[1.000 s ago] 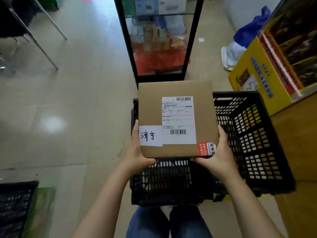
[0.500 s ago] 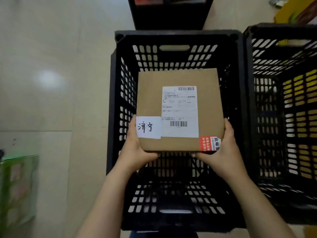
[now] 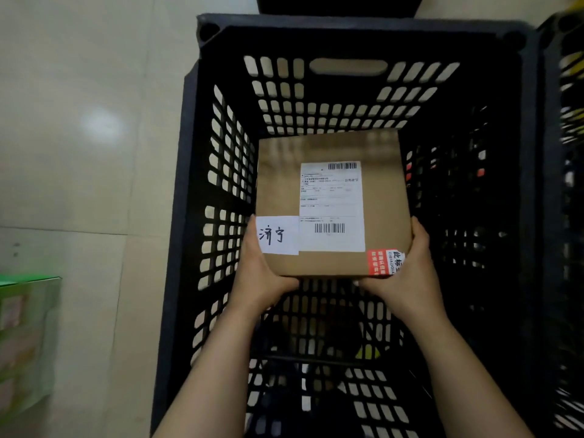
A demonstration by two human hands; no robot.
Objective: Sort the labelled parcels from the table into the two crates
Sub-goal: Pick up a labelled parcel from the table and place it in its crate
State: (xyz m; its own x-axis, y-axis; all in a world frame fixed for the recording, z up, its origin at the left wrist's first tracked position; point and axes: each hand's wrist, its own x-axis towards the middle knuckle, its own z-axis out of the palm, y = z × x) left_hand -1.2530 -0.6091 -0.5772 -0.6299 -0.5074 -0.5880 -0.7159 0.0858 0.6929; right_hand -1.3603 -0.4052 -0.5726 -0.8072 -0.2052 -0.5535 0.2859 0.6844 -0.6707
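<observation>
A flat brown cardboard parcel [image 3: 331, 203] is held inside the black perforated plastic crate [image 3: 202, 184], gripped at its near corners by the left hand [image 3: 264, 273] and the right hand [image 3: 407, 273], both closed on the box with thumbs along its sides. The parcel is judged to be part-way down and not yet set on the slotted crate floor, which is seen bare below the wrists; no other parcel is visible in this crate. A second black crate [image 3: 568, 153] is glimpsed at the right edge, its contents not discernible, so the number of parcels left cannot be told. The smooth matte cardboard carries a white printed shipping label [image 3: 331, 207], a white handwritten slip [image 3: 278, 235] and a red sticker [image 3: 384, 262]. The crate's rigid walls are pierced by rounded slots, and pale glossy floor tiles [image 3: 79, 153] are seen beside it.
</observation>
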